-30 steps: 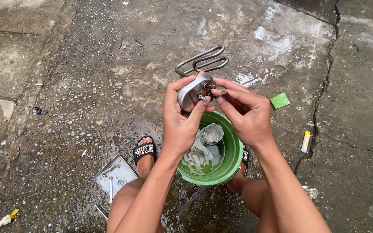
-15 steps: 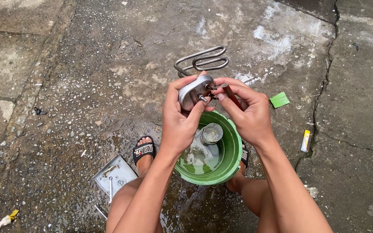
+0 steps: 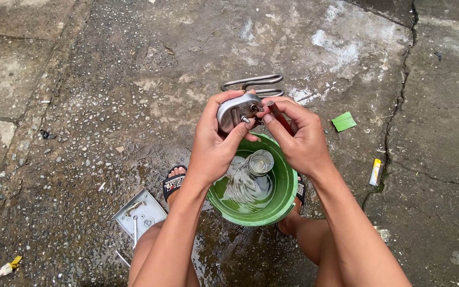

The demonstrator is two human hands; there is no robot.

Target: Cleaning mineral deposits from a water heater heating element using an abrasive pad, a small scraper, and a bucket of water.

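Person squats over a green bucket (image 3: 288, 199), working a tool on a metal heating element (image 3: 238, 110) held above it.

Left hand (image 3: 213, 143) is closed round the element's oval flange plate, thumb on its face, coil loops pointing away past the fingers. Right hand (image 3: 298, 138) pinches a red-handled tool (image 3: 279, 118), prob. a screwdriver, tip at the plate's terminals. Judgement: step goes best w/ plate held steady and tip seated square so it won't slip. A small metal cup (image 3: 261, 162) sits in the bucket's water, right below the hands; a grey metal plate (image 3: 140, 213) lies left of the bucket.
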